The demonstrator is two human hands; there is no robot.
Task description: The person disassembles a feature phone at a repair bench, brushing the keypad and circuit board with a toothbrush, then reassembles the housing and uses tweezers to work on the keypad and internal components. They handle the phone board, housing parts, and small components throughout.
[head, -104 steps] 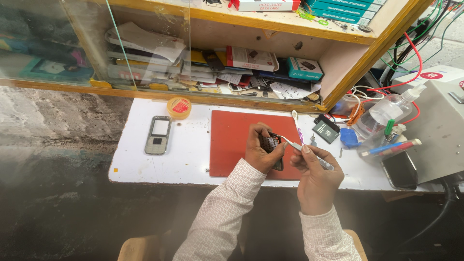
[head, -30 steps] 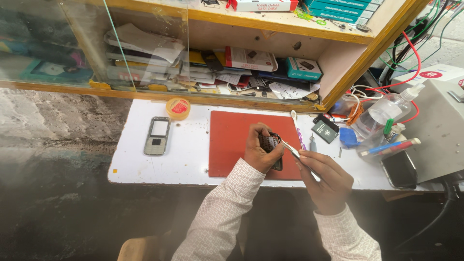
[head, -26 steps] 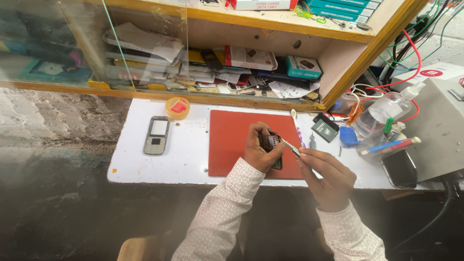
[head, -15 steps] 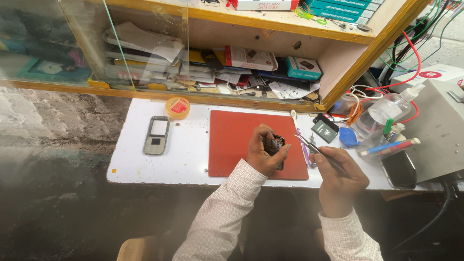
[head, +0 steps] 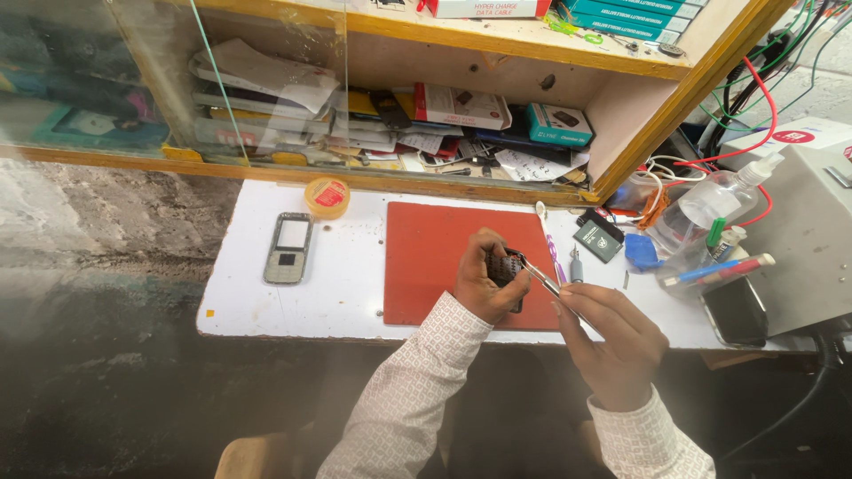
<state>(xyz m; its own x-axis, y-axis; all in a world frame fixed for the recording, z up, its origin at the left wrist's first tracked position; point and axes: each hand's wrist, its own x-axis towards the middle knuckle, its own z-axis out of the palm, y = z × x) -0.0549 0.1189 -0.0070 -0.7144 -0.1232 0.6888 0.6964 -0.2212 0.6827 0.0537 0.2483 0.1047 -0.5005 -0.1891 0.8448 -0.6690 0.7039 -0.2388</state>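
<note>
Over the red mat (head: 435, 266), the left hand (head: 484, 284) grips a small dark phone part (head: 504, 267) while the right hand (head: 612, 341) pinches tweezers (head: 543, 282) at it, mid-probing; any next touch needs a steady tip.

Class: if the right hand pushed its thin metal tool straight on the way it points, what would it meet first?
Probably the small dark device gripped in the left hand: the thin metal tool in the right hand has its tip at that device already, though depth is unclear.
</note>
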